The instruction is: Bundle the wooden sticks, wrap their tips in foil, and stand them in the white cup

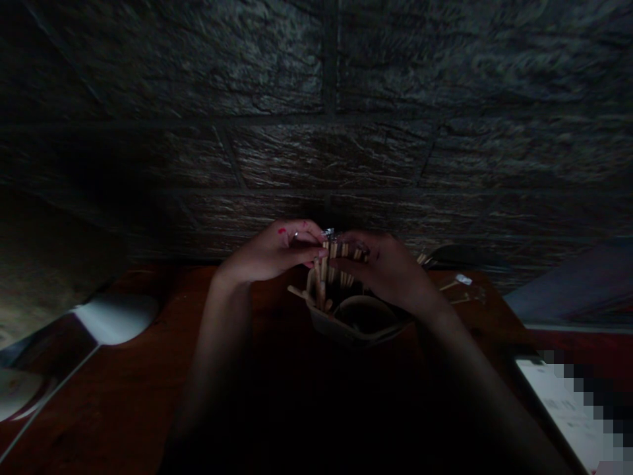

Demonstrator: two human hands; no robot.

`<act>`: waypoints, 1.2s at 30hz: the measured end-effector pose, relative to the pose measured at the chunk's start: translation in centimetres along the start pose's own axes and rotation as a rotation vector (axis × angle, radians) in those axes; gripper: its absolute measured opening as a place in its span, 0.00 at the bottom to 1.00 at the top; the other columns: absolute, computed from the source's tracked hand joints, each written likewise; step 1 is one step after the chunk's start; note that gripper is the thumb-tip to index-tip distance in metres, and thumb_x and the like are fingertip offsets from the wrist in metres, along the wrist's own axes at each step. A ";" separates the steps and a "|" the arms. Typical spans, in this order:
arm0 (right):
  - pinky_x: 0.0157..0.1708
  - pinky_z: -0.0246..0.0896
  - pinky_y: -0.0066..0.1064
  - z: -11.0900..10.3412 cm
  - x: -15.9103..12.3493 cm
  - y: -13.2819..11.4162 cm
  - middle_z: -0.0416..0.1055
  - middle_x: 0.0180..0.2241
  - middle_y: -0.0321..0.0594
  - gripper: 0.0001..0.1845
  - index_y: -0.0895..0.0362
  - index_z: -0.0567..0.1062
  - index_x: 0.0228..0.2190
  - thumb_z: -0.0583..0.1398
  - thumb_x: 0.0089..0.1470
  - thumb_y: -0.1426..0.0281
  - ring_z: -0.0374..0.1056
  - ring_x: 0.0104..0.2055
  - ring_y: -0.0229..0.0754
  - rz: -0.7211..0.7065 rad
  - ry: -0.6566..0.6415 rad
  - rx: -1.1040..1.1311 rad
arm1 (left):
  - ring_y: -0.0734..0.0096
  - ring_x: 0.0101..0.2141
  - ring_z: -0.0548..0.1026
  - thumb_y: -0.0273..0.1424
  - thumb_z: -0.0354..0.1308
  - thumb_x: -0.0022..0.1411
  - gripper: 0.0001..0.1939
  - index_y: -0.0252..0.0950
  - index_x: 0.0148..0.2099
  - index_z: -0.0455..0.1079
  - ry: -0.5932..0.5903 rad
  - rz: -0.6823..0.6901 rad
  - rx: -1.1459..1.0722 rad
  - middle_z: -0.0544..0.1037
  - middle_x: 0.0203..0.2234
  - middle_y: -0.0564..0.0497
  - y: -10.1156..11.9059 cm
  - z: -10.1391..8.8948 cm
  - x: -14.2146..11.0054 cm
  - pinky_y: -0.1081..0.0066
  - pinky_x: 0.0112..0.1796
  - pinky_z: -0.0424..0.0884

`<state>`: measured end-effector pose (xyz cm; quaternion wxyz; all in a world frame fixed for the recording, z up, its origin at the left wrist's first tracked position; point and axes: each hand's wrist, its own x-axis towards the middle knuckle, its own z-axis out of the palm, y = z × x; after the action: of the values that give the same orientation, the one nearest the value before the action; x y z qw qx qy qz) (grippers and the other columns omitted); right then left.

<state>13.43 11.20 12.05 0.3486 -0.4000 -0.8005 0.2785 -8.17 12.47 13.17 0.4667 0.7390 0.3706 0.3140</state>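
In dim light, both my hands meet over a container point(341, 330) on the wooden table. Several thin pale wooden sticks point(346, 280) stand upright at its far side. My left hand point(279, 251) comes in from the left, thumb and fingers pinched on a wooden stick point(324, 264) near its top. My right hand point(386, 264) curls round the upper ends of the sticks from the right; its fingertips are partly hidden. A small shiny clear piece point(328, 232) shows between the hands. A round opening or bowl shape point(368, 313) lies at the container's front, too dark to make out.
A rough block wall point(316, 158) rises right behind the table point(168, 343). To the right lie loose sticks with a white tip point(463, 280). A white object with a cord point(119, 320) is at left. A lit screen point(558, 402) sits at lower right.
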 end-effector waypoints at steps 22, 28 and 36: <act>0.40 0.67 0.34 -0.7 -0.5 -0.3 0.79 0.40 0.38 0.18 0.54 0.76 0.46 0.65 0.52 0.71 0.74 0.40 0.44 0.053 -0.051 0.095 | 0.71 0.35 0.79 0.28 0.67 0.54 0.11 0.35 0.41 0.73 0.015 -0.054 -0.041 0.81 0.33 0.51 0.4 0.1 -0.2 0.71 0.38 0.74; 0.35 0.67 0.33 -0.9 -0.6 -0.2 0.79 0.38 0.38 0.22 0.54 0.73 0.49 0.66 0.51 0.69 0.75 0.37 0.44 0.076 -0.032 0.064 | 0.71 0.35 0.79 0.27 0.67 0.54 0.12 0.35 0.41 0.72 0.024 -0.046 -0.042 0.81 0.32 0.52 0.5 0.1 -0.3 0.71 0.38 0.75; 0.34 0.68 0.34 -1.3 -0.9 -0.2 0.79 0.40 0.40 0.28 0.53 0.68 0.54 0.66 0.51 0.68 0.76 0.37 0.45 0.072 0.003 0.023 | 0.69 0.38 0.79 0.29 0.68 0.53 0.16 0.34 0.44 0.72 0.056 -0.011 -0.018 0.81 0.36 0.50 0.5 0.4 0.0 0.71 0.39 0.75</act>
<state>14.78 10.53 12.67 0.3442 -0.4248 -0.7818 0.2997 -7.74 12.17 13.50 0.4646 0.7237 0.3847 0.3353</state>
